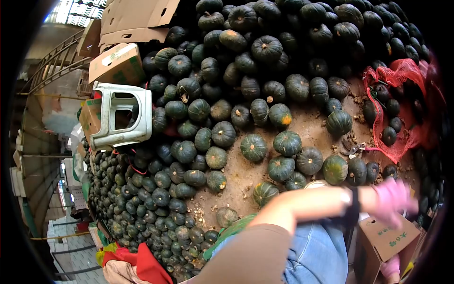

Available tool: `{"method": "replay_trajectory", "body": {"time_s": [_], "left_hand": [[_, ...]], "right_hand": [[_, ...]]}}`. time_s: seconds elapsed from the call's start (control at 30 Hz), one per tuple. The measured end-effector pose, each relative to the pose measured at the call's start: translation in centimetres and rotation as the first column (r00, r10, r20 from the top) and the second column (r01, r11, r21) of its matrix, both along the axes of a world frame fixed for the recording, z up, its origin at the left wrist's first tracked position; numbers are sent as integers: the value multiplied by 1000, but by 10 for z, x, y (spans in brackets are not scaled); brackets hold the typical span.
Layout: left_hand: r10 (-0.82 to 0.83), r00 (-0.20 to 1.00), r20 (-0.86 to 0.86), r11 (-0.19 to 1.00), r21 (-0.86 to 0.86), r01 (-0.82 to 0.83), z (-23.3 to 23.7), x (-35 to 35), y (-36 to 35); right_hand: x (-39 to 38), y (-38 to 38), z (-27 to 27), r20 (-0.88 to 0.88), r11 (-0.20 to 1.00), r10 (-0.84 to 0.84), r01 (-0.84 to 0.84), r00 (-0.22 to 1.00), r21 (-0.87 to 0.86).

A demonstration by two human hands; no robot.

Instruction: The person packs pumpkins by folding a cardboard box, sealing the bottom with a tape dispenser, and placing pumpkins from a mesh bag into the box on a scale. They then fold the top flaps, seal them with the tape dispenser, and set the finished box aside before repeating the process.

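Note:
My left hand (393,202), in a pink glove, reaches across to the right above the carton. It is smeared by motion, but its fingers look spread, and I see nothing in them. A dark band wraps that wrist. My right hand (390,267), also pink-gloved, is at the side of the cardboard carton (385,236), closed against its edge; part of its fingers is hidden. Green print marks the carton's top. Just beyond my left hand lie dark green pumpkins (357,171), and a yellowish-green pumpkin (335,170) sits nearby.
A large heap of pumpkins (267,48) fills the back and left. A red mesh bag (391,146) with several pumpkins lies at right, beside metal pruning shears (352,149). A pale plastic stool (142,116) lies tipped near cartons (116,64). Red cloth (149,262) is at lower left.

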State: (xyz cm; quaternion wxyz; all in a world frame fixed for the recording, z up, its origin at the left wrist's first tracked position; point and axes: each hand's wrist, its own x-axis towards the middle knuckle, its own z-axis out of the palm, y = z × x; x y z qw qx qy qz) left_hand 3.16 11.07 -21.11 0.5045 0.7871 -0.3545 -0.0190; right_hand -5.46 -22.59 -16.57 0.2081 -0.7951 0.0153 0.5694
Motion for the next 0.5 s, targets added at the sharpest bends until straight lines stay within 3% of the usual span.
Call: {"method": "replay_trajectory", "body": {"time_s": [0.03, 0.07, 0.1, 0.13, 0.17, 0.2, 0.27, 0.3, 0.33, 0.4, 0.43, 0.47, 0.5], "left_hand": [[103, 990, -95, 994, -13, -105, 4, 8, 50], [202, 953, -224, 952, -182, -244, 0, 10, 99], [496, 837, -231, 833, -146, -534, -28, -6, 141], [690, 673, -267, 704, 30, -710, -38, -19, 190], [849, 512, -128, 524, 91, -847, -45, -37, 238], [935, 353, 11, 338, 270, -902, -61, -60, 282], [952, 56, 300, -122, 543, -831, -100, -106, 361], [948, 42, 315, -195, 680, -707, -119, -127, 399], [954, 22, 300, -229, 772, -593, -146, -145, 433], [996, -89, 9, -36, 949, -312, -158, -154, 472], [991, 76, 112, -92, 969, -228, -168, -159, 480], [979, 164, 119, -94, 984, -153, -159, -151, 478], [949, 267, 170, -116, 971, -207, -152, -150, 470]], "right_hand": [[-3, -2, 3, -3, 1000, -15, 15, 1000, 1], [-6, -3, 6, -5, 1000, -28, 28, 1000, 1], [-7, -4, 9, 0, 999, -45, 45, 999, 2], [-8, -6, 13, 0, 998, -56, 56, 998, 3], [-9, -8, 18, 1, 997, -71, 71, 997, 1], [-11, -12, 25, 8, 996, -86, 86, 996, -8], [-15, -16, 42, 58, 993, -115, 117, 992, -28], [-17, -14, 56, 183, 994, -84, 95, 980, -52], [-22, -12, 67, 305, 993, -53, 83, 951, -86], [-23, 23, 103, 417, 966, -219, 256, 882, -33], [-54, -32, 79, 433, 860, -472, 509, 768, 36], [-68, -42, 80, 543, 867, -457, 488, 705, 97], [-77, -14, 93, 665, 857, -440, 502, 604, 111]]}}
